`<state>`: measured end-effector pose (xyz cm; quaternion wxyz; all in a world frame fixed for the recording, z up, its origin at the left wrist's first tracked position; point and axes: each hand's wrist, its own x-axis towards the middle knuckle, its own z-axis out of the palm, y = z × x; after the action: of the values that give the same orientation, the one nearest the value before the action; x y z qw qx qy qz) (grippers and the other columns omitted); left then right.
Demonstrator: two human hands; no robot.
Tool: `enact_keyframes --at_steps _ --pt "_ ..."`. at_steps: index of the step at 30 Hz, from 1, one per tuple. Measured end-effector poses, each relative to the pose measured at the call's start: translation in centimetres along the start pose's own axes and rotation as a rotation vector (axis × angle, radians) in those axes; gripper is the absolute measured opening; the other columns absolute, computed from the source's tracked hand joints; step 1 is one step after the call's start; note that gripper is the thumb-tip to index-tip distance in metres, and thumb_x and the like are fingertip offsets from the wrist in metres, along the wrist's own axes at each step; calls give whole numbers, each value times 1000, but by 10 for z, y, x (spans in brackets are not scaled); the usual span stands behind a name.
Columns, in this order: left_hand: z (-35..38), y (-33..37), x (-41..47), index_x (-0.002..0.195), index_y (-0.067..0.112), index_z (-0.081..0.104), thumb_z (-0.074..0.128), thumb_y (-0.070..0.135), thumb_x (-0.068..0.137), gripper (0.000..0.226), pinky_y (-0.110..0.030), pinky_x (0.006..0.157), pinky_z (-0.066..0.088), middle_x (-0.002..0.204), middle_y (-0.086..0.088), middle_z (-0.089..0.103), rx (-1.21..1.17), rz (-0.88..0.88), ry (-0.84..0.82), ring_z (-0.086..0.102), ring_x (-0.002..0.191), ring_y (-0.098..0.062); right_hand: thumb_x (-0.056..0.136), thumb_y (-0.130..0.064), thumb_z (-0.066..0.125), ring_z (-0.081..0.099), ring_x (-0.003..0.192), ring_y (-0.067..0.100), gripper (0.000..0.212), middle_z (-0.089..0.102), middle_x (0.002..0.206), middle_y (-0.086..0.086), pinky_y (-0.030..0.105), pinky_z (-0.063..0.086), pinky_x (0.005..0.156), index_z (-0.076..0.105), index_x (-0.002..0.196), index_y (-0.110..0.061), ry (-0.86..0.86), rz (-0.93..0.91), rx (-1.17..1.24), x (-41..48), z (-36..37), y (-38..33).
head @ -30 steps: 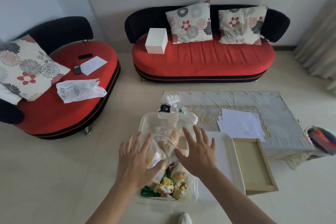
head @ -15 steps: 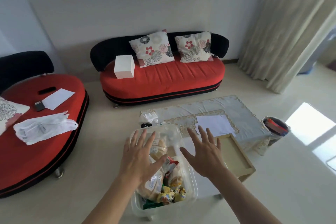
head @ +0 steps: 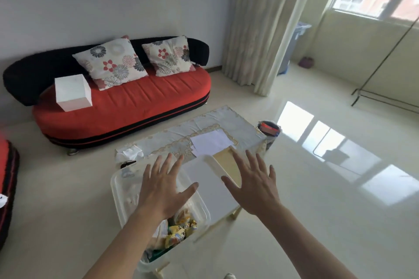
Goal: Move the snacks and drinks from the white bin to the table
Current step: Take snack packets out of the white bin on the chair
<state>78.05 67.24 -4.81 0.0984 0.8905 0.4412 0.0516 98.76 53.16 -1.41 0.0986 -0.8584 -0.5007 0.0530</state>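
Head view is swinging right and up compared with half a second ago: the red armchair is dropping almost out of frame at the left edge, and the curtain, the window and the sunlit floor are coming into view. The scene itself is not changing; only the viewpoint is.

Left hand (head: 162, 190) is hovering over the translucent white plastic bin (head: 127, 190), fingers spread wide, palm down, gripping nothing. Right hand (head: 254, 188) is hovering just beside it, over the white rectangular tray-top table (head: 210, 186), also splayed and empty. Relative to the bin, both hands are keeping roughly the posture seen a second ago, but the right hand is now sitting over the table rather than over the bin's rim.

Task items: the yellow-wrapped snack packets (head: 179, 232) and other bagged snacks are lying in the near end of the bin, partly hidden under the left wrist. No drink can be made out. Nothing from the bin is showing on the white table yet.

Also present: a shallow tan wooden tray (head: 226, 163) at the table's far side, touching it, and a low cloth-covered coffee table (head: 244, 129) with white paper sheets (head: 210, 142) beyond.

Judgement: transfer is not yet starting; no item is lifted. The glance away suggests surveying the room, not reaching. Next move probably calls for the left hand descending onto a packet.
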Motion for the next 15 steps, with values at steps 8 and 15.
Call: enact_keyframes --at_steps 8,15 --pt "-2 82 34 161 39 1 18 88 82 95 -48 126 0 171 1 4 -20 223 8 -2 157 -23 79 -84 8 3 157 27 91 12 170 2 57 12 124 9 159 -41 89 215 -9 -31 -24 70" --pt "-1 196 60 161 40 5 18 89 77 98 -48 126 0 171 2 6 -12 404 -25 -1 157 -23 90 -78 25 4 157 27 81 14 169 2 56 12 124 10 160 -40 165 396 21 -70 -58 162"
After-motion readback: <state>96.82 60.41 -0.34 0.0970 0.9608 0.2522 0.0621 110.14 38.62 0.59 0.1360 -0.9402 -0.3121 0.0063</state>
